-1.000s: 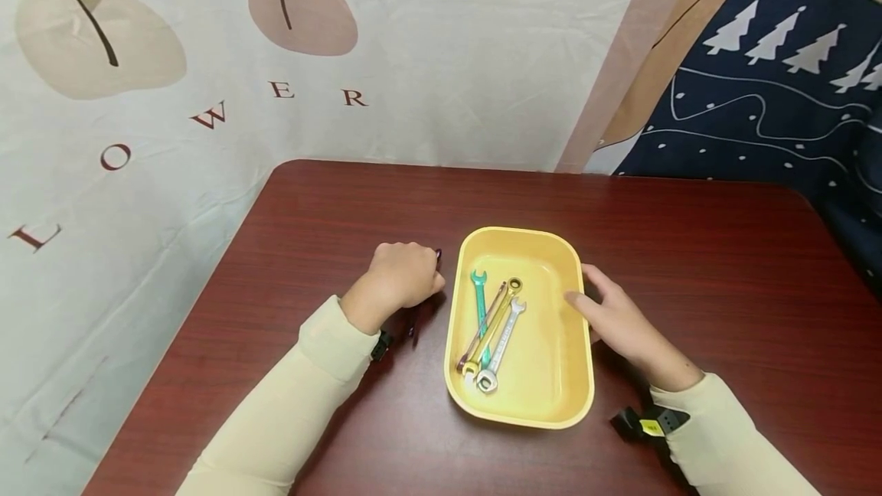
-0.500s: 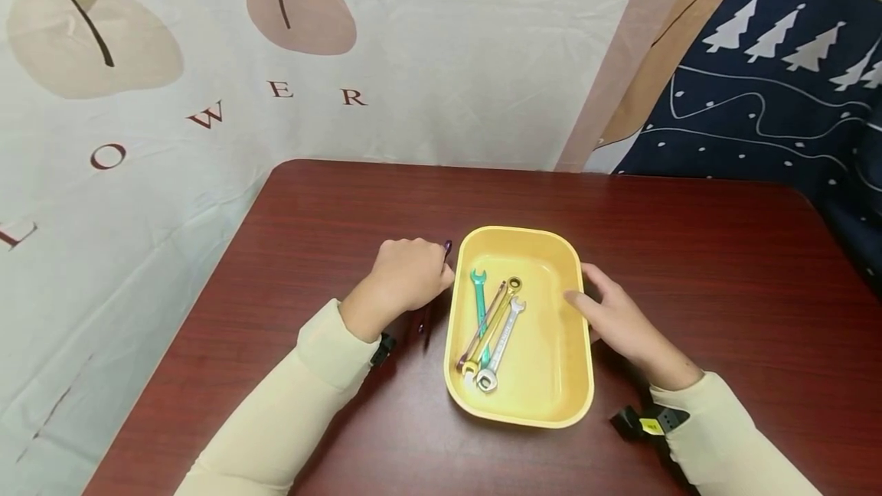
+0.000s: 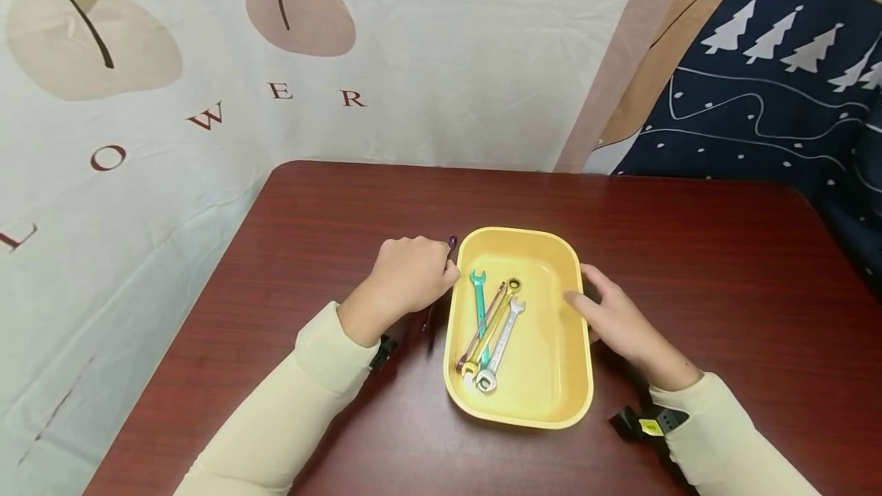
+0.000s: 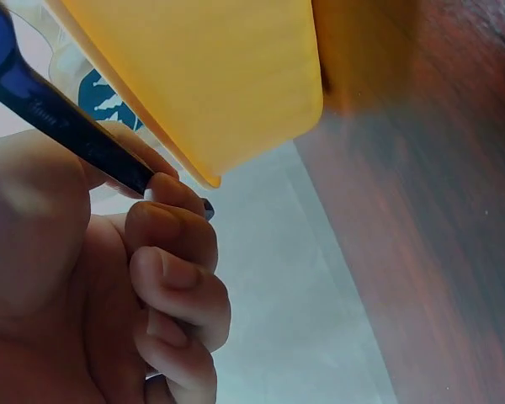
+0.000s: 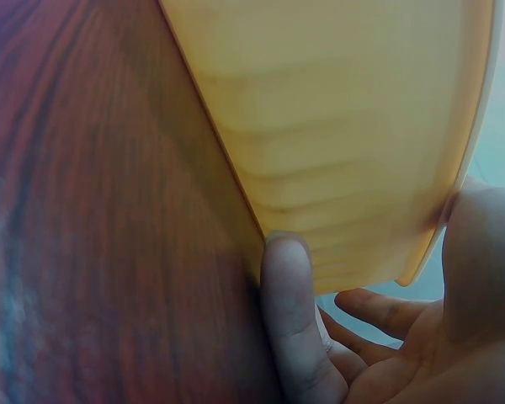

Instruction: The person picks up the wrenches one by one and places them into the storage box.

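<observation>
Between the curled fingers and thumb of my left hand [image 3: 406, 275] is a combination wrench [image 4: 71, 124], dark purple-blue. One end of it pokes up beside the thumb in the head view, close to the left rim of a yellow plastic bin [image 3: 521, 420]. Most of its shaft is behind the hand. Lying in the bin's left half are a green wrench [image 3: 479, 297], a gold wrench [image 3: 505, 305], a silver wrench [image 3: 506, 339] and a thin reddish one [image 3: 472, 350], partly crossing each other. My right hand [image 3: 615, 318] grips the bin's right wall, thumb over the rim and fingers outside.
A dark red wooden table [image 3: 358, 205] carries the bin. Behind it hangs a pale printed cloth [image 3: 448, 37], with a navy tree-patterned cloth [image 3: 751, 106] at the right. Both wrists wear small black cameras.
My left hand has moved slightly right with the purple wrench, bringing it up to the bin's left rim. The bin and my right hand have stayed in place.
</observation>
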The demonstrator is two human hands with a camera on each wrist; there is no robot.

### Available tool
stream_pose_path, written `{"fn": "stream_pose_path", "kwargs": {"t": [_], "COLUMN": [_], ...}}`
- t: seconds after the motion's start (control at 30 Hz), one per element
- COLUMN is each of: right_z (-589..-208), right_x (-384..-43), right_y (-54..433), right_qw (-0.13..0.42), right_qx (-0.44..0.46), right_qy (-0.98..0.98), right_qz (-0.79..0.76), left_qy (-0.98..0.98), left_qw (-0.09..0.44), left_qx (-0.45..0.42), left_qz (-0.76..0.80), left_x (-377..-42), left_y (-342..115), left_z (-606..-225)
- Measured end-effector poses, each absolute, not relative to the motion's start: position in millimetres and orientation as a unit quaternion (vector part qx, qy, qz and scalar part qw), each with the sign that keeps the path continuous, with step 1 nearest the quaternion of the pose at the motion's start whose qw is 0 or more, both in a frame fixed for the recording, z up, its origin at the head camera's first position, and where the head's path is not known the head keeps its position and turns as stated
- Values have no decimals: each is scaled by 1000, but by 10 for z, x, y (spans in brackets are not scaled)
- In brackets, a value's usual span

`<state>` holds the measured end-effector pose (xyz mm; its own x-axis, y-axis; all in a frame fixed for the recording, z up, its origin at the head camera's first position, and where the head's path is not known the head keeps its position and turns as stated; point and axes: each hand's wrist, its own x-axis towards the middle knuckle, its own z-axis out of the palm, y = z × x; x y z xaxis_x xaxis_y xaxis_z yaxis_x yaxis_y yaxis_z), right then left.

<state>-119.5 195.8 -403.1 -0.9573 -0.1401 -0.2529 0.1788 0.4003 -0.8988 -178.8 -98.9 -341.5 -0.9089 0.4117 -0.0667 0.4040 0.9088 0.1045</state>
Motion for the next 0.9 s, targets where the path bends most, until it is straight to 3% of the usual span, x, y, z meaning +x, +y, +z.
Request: {"fn": "stream_pose_path", "kwargs": {"t": [0.9], "right_z": [-4009], "right_x": [-1186], "right_y": [1950], "right_qw": [142], "right_qx": [10], "right_qy": [819], "right_qz": [-556], "left_qy": [967], "left_qw": [1], "left_qx": [246], "left_qz": [73], "left_x": [-1607], "left_y": [-855], "left_z": [-3345]}}
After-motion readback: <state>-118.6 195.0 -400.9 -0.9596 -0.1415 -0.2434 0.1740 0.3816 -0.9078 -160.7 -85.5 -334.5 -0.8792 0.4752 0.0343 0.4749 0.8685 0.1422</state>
